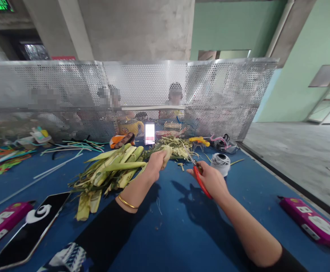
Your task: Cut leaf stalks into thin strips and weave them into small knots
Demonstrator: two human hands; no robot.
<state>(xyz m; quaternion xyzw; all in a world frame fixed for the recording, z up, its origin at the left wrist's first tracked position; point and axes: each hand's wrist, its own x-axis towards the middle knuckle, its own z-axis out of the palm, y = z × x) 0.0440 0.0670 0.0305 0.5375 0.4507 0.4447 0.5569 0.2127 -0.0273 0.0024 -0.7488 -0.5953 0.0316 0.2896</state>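
Note:
My left hand (155, 166) is closed around a pale piece of corn husk (167, 152) above the middle of the blue table. Part of that piece is hidden by the fingers. In my right hand (212, 179) is a pair of scissors (201, 184) with red handles, the blades pointing up and away from me, apart from the husk. To the left of my left hand lies a heap of green-yellow corn husks (108, 172). Shredded husk scraps (179, 146) are spread behind both hands. Beside my right hand stands a spool of white string (221, 163).
A perforated metal screen (224, 90) runs along the table's back, with people behind it. A lit phone (149, 133) stands there. A dark phone (37, 226) and a magenta device (9, 219) lie left, another magenta device (312, 221) right. A yellow tool (199, 141) lies behind the spool.

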